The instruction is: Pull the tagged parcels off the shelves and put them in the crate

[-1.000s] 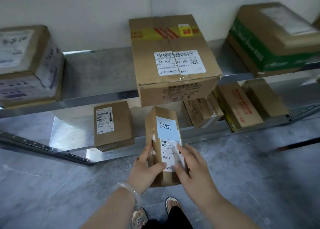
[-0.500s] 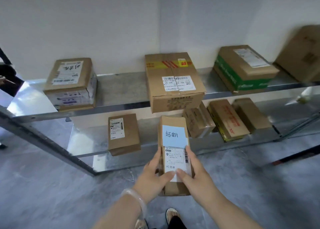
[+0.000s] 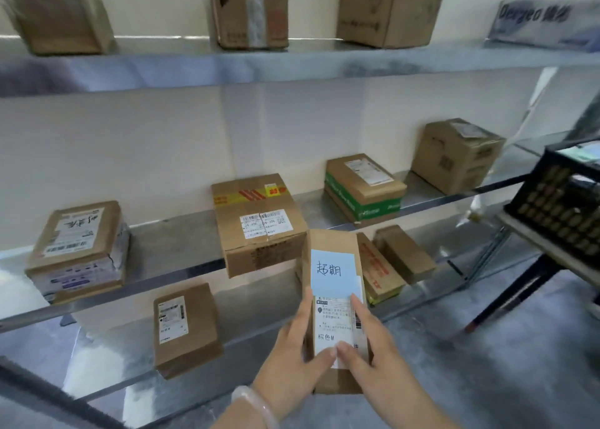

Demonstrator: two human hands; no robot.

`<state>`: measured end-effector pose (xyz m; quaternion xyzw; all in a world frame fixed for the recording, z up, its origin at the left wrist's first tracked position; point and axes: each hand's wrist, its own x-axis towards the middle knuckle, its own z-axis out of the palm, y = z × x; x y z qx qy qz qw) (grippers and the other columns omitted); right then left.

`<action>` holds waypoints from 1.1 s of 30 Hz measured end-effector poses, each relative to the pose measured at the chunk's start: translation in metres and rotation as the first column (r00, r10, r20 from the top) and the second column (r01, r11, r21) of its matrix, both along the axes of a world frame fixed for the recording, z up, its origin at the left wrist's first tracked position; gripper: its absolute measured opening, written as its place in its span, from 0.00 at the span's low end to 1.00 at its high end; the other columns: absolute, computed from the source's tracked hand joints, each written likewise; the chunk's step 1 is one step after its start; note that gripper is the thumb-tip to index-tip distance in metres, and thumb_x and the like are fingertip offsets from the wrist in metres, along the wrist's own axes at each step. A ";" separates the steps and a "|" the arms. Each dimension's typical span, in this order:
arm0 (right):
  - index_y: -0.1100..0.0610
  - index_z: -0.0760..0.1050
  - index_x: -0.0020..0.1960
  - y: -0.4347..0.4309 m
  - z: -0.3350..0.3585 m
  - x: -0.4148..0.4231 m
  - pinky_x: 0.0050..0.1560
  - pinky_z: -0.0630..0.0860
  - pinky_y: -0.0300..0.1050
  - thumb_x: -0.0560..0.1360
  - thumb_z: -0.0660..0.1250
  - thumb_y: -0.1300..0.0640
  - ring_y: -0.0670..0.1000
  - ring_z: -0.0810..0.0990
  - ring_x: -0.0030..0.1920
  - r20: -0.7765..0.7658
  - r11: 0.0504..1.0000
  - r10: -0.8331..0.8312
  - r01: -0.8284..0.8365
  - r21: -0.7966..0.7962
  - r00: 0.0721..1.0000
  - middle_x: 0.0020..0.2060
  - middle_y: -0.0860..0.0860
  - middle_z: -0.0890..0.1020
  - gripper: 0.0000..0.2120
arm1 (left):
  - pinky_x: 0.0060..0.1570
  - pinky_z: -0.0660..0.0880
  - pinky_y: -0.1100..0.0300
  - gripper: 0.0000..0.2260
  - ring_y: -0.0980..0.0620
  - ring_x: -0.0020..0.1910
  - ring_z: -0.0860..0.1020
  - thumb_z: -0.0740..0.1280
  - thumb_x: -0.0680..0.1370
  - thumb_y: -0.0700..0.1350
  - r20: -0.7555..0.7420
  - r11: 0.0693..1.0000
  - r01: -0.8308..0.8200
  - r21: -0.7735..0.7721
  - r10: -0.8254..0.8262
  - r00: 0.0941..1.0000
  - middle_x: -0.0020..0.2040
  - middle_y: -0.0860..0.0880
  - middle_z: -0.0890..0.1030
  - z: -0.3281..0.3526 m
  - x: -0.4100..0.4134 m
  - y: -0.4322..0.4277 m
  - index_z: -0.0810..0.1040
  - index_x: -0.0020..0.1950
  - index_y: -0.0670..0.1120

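Observation:
A narrow brown parcel [image 3: 334, 243] with a pale blue handwritten tag and a white shipping label is held upright in front of the shelves. My left hand [image 3: 292, 350] grips its left side with the thumb across the label. My right hand [image 3: 373, 347] grips its right side, thumb meeting the left one on the label. The black perforated crate [image 3: 558, 208] stands on a small table at the far right edge, partly cut off.
Metal shelves [image 3: 175, 237] hold several cardboard boxes: a taped box [image 3: 259, 224], a green-banded box [image 3: 363, 188], a labelled box [image 3: 78, 250] on the left, a small parcel [image 3: 185, 328] on the lowest shelf. The crate's table has dark legs [image 3: 506, 298]. Grey floor lies to the right.
The view has lifted and swung right, bringing the top shelf and the crate into sight. Both hands still hold the tagged parcel, now raised clear of the lowest shelf.

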<state>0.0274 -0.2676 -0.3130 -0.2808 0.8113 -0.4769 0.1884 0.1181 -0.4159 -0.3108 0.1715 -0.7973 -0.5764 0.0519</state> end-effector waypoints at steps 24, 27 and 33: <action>0.32 0.60 0.67 0.319 0.132 -0.144 0.50 0.63 0.18 0.74 0.72 0.56 0.22 0.63 0.59 -0.176 0.555 -0.832 0.783 -0.281 0.526 0.65 0.38 0.69 0.33 | 0.72 0.67 0.55 0.35 0.64 0.70 0.66 0.70 0.75 0.52 -0.216 0.635 0.759 -0.143 -0.769 0.602 0.70 0.62 0.66 0.142 -0.296 0.304 0.52 0.66 0.83; 0.32 0.58 0.68 0.348 0.135 -0.137 0.49 0.64 0.18 0.75 0.71 0.55 0.23 0.63 0.59 -0.180 0.442 -0.896 0.848 -0.294 0.405 0.65 0.37 0.67 0.33 | 0.72 0.67 0.55 0.36 0.65 0.70 0.65 0.70 0.74 0.53 -0.216 0.510 0.845 -0.163 -0.854 0.474 0.70 0.64 0.66 0.149 -0.313 0.345 0.52 0.66 0.83; 0.26 0.58 0.67 0.394 0.145 -0.094 0.51 0.66 0.20 0.76 0.69 0.52 0.26 0.66 0.60 -0.178 0.116 -0.982 0.948 -0.297 0.065 0.63 0.32 0.65 0.31 | 0.69 0.70 0.55 0.37 0.66 0.67 0.68 0.72 0.73 0.51 -0.214 0.182 0.975 -0.126 -0.965 0.153 0.70 0.61 0.67 0.155 -0.320 0.431 0.53 0.67 0.81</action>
